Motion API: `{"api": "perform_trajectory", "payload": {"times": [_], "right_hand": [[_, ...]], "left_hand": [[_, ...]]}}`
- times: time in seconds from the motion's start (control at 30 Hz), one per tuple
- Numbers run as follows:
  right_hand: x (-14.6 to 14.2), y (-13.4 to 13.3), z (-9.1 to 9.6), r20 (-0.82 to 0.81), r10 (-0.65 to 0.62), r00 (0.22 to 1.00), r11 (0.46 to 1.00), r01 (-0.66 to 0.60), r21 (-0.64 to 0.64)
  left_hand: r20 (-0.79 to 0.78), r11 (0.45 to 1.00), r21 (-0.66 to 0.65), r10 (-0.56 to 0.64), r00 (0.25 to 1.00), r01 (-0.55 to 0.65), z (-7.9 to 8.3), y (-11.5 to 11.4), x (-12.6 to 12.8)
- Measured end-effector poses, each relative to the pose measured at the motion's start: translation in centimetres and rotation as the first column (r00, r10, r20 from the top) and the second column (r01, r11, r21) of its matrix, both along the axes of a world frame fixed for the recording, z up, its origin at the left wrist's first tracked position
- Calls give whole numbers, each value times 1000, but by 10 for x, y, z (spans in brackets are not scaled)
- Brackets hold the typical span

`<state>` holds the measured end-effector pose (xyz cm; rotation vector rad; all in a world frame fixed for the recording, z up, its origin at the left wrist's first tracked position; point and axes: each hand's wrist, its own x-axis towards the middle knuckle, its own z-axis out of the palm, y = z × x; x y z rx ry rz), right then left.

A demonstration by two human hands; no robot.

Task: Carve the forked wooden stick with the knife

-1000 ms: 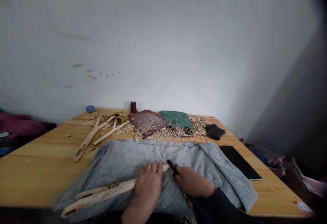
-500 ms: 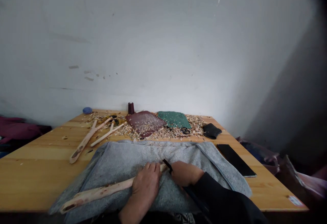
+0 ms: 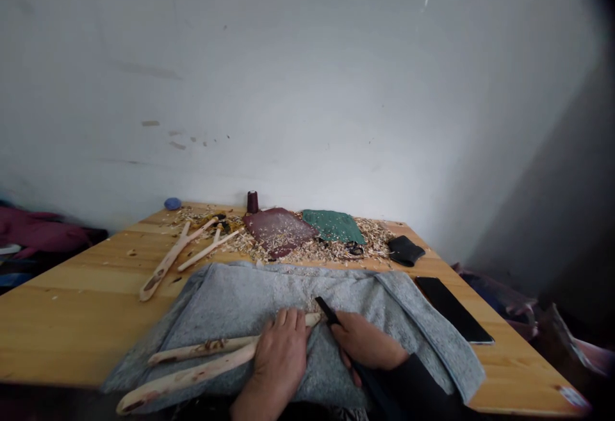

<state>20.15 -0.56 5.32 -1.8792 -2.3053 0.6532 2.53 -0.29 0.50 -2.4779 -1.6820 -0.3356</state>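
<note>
Hands (image 3: 282, 352) grip a blade (image 3: 325, 309) and pale, blotched, apparently forked wood (image 3: 196, 375).

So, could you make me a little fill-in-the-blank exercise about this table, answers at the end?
The right hand grips a tool whose blade is coloured ____.
The left hand holds pale wood against a cloth coloured ____.
Just right of the maroon sheet lies a ____ sheet.
The spool stands upright near the ____ edge of the table.
Missing words: black; gray; green; far.
</note>
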Motion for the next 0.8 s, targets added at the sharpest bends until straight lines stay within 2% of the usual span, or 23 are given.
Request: {"api": "perform_trajectory", "payload": {"times": [0.13,0.43,0.8], "right_hand": [[4,-9,3,-71,-10,997,998,6,-56],[1,-7,4,-58,12,998,998,-16,-68],[-3,-5,-6,134,79,988,996,-74,-46]], "left_hand": [[12,999,36,9,1000,-10,-4,-6,-3],[17,999,30,-16,1000,15,-3,-7,-7],[-4,994,-75,-75,997,75,3,-3,-9]]}}
